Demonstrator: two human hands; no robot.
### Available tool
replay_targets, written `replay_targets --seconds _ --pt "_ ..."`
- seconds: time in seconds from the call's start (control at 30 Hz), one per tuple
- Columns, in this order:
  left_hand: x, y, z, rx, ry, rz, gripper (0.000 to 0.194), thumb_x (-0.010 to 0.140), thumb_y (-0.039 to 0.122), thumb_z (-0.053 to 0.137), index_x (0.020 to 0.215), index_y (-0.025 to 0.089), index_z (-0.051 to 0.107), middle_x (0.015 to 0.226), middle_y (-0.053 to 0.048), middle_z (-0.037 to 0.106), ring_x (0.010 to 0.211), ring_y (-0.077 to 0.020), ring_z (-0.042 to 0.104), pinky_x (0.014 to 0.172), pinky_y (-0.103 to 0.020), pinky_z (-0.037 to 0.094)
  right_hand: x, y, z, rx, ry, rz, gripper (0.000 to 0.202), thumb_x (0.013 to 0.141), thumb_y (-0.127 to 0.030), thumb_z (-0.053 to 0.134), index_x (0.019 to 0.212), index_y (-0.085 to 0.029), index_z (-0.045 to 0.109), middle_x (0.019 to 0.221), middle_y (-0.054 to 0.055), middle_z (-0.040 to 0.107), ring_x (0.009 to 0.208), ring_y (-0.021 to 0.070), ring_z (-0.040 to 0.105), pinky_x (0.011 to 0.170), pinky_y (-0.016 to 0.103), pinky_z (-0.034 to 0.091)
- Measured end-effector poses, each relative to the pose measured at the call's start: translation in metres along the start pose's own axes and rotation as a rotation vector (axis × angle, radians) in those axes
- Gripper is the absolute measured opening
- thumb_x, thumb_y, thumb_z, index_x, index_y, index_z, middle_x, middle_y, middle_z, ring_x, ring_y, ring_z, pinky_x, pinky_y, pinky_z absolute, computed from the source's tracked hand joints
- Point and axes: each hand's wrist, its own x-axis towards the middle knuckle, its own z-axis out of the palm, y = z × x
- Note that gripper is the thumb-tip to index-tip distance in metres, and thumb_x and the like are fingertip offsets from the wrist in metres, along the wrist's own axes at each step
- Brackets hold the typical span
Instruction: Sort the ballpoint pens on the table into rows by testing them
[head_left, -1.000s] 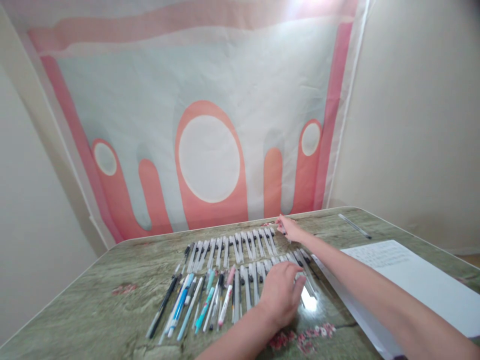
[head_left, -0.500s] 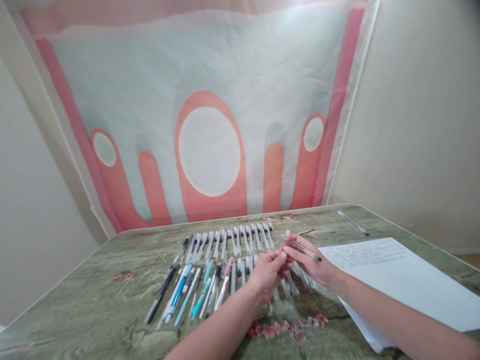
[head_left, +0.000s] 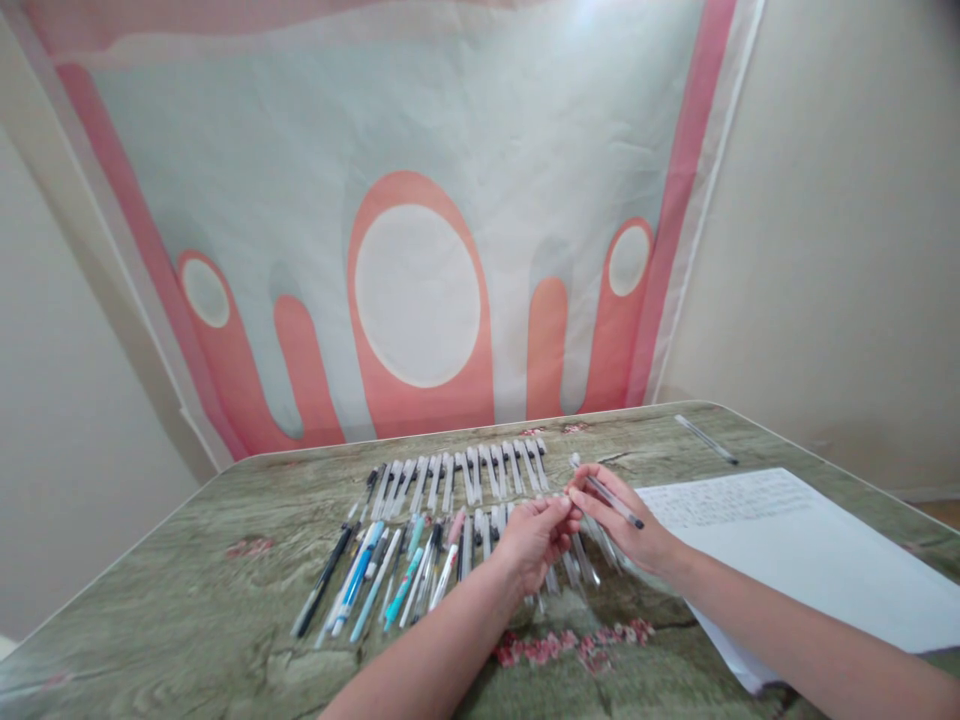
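My right hand is closed around a clear pen with a dark end, which slants down to the right across the fingers. Close against it, my left hand is pinched, its fingertips meeting the right hand's fingertips. What lies between the left fingers is too small or hidden to make out. Both hands hover over the right end of a front row of pens; clear pens show beneath them. Left of my left forearm lie mixed pens, among them a blue and white pen, a teal pen and a black pen.
A back row of clear-capped pens stretches across the wood-patterned table. At the right lies white paper with handwriting along its top. A single clear pen rests beyond it. A pink and grey backdrop hangs behind.
The hands keep nearly the same pose, fingertips together, with the pen still in the right hand. The view has shifted slightly.
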Motion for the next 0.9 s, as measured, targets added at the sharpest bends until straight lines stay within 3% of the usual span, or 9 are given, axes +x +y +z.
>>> replay_targets --seconds 0.3,0.9 --pt "0.0035 -0.0023 -0.0018 -0.094 -0.018 -0.052 0.019 0.065 0.026 0.066 0.073 0.009 0.061 0.066 -0.003 0.059 0.052 -0.004 0.05 0.046 -0.013 0.037 -0.0027 -0.0047 0.0018 -0.083 0.007 -0.065 0.018 0.077 -0.035 0.053 0.087 -0.023 0.046 0.081 0.001 0.052 0.075 0.0139 0.051 0.072 0.028 0.041" --pt "0.006 -0.0068 -0.0054 -0.061 -0.021 -0.02 0.023 0.065 0.03 0.066 0.074 0.01 0.062 0.069 -0.003 0.06 0.054 -0.004 0.051 0.047 -0.013 0.039 -0.003 -0.0054 0.0018 -0.133 0.026 -0.087 0.018 0.077 -0.033 0.054 0.089 -0.023 0.044 0.083 0.001 0.052 0.077 0.0151 0.051 0.072 0.03 0.042"
